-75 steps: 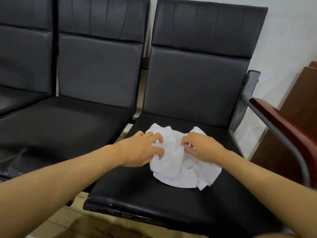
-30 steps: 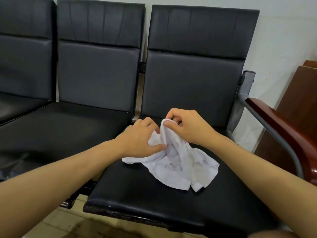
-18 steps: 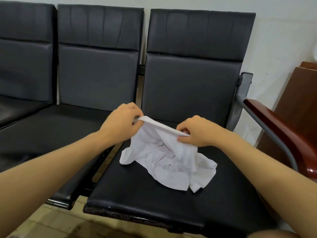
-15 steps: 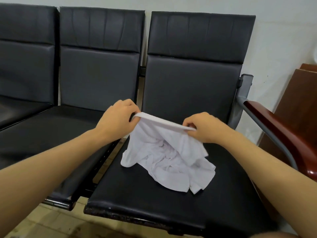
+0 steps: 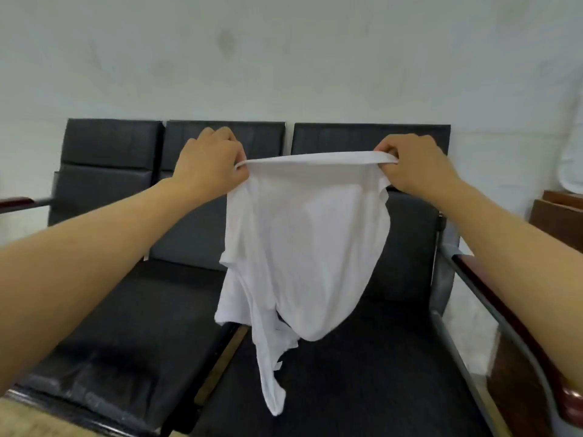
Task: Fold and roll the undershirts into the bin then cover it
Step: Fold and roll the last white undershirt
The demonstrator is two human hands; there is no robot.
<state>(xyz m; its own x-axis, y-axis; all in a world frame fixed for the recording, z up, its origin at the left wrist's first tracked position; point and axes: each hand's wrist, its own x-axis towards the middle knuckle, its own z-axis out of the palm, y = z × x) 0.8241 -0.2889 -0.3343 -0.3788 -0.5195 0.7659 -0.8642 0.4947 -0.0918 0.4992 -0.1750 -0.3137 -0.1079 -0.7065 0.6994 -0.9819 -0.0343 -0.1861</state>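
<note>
White cotton undershirt (image 5: 303, 247), unlabelled, is held stretched by its hem above black padded chairs (image 5: 378, 373), pinched by left hand (image 5: 209, 165) and right hand (image 5: 416, 165).

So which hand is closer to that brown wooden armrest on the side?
Right. The right hand grips the white undershirt above and left of the armrest; the left hand grips the shirt's far end.

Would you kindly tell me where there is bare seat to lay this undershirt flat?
The middle seat, left of the hanging undershirt, is bare. The right seat, bounded by the armrest, is bare too, beneath the undershirt's tail.
</note>
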